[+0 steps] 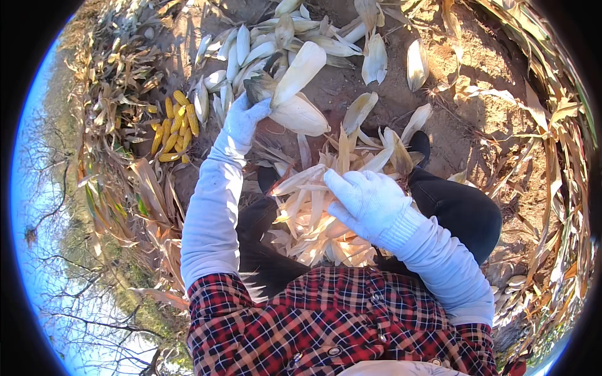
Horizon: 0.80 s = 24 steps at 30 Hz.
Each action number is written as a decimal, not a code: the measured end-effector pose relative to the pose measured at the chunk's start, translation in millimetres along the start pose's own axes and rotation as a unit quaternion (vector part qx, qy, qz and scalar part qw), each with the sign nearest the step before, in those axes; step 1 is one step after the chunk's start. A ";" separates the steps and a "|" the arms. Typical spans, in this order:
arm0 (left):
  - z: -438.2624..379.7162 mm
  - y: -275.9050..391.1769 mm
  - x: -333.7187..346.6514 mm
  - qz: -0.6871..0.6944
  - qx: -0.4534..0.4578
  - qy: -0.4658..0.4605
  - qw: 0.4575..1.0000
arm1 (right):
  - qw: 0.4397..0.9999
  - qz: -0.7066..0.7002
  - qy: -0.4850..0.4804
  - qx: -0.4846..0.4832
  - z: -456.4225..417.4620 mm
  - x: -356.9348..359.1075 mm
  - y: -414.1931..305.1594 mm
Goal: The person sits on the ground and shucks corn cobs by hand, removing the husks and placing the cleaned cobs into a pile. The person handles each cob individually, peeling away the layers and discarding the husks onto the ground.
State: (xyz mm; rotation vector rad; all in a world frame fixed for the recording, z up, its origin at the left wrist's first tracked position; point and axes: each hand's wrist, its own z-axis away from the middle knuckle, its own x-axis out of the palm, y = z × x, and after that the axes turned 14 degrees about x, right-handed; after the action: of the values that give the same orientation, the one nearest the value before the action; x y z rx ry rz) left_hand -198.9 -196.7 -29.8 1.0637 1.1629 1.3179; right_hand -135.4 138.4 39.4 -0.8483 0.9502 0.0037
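My left hand [247, 117], in a white knit glove, grips a husk-covered ear of corn [301, 115] by its left end. Pale husk leaves [301, 70] flare up and out from there, and a darkened, greyish piece of husk [258, 87] shows beside my fingers. Whether a bare cob sits inside is hidden. My right hand [367, 204], gloved too, is above the loose husk pile [310, 221] between my legs. Its fingers are bent and its thumb is apart from them. A husk strip [301, 181] meets the fingertips; whether it is held is unclear.
Several ears still in husk [254, 47] lie heaped on the soil ahead. To the left is a small stack of bare yellow cobs [176, 127]. Single husked-in ears [417, 66] are scattered ahead on the right. Dry corn stalks [559, 188] line the right side; more stalks [150, 192] lie left.
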 end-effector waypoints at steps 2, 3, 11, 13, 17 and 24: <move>43.9 37.3 3.3 0.074 -0.012 0.002 0.997 | 0.997 -0.047 0.066 0.019 -9.8 -2.0 1.7; 64.1 48.1 9.2 0.129 0.004 0.014 0.991 | 0.992 -0.077 0.094 0.026 -15.9 0.3 3.0; 125.8 47.7 38.9 0.159 0.029 0.057 0.985 | 0.682 -0.656 -0.293 0.135 -37.5 60.3 -13.2; 120.2 42.2 37.1 0.101 0.070 0.067 0.990 | 0.704 -0.644 -0.271 0.129 -41.6 65.8 -15.2; 122.7 45.3 34.3 0.015 0.079 0.109 0.991 | 0.753 -0.618 -0.180 0.133 -52.9 83.9 -13.0; 122.0 45.9 24.8 0.117 0.090 0.114 0.982 | 0.886 -0.439 -0.015 0.151 -59.0 87.9 -30.9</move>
State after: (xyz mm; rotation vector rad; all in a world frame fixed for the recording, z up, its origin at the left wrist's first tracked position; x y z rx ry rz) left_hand -86.6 -162.8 32.1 1.2329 1.3794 1.5733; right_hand -113.1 49.0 -21.1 -0.9172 0.4493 -0.8906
